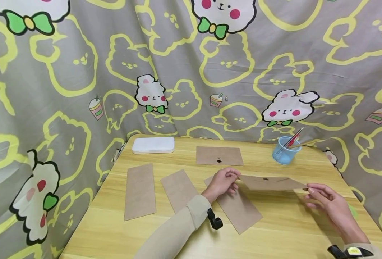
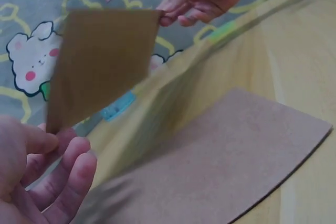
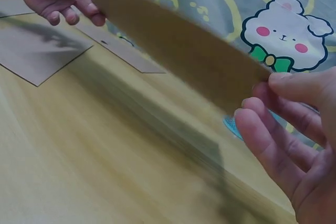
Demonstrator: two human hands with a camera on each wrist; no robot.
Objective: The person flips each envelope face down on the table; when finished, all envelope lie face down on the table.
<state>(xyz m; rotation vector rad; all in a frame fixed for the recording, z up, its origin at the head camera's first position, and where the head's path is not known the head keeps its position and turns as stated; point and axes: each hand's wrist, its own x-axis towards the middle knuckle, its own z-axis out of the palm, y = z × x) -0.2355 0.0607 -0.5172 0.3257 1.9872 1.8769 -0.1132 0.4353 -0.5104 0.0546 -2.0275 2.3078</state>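
Note:
Both hands hold one brown cardboard sheet [image 1: 271,182] raised above the table, tilted so that it looks narrow in the head view. My left hand [image 1: 223,181] pinches its left corner between thumb and fingers. At the opposite corner my right hand [image 1: 331,205] pinches it the same way, other fingers loosely bent. A small dark mark shows on the sheet's upper face. Under the left hand lies another cardboard sheet [image 1: 240,210], partly covered by that hand. In the left wrist view the held sheet [image 2: 105,66] shows its plain brown underside.
More cardboard sheets lie flat: one at left [image 1: 140,191], one partly behind the left sleeve [image 1: 179,187], and one with a dark mark at the back [image 1: 219,155]. A white case [image 1: 153,144] and a blue cup [image 1: 284,153] with brushes stand near the patterned curtain [image 1: 184,64].

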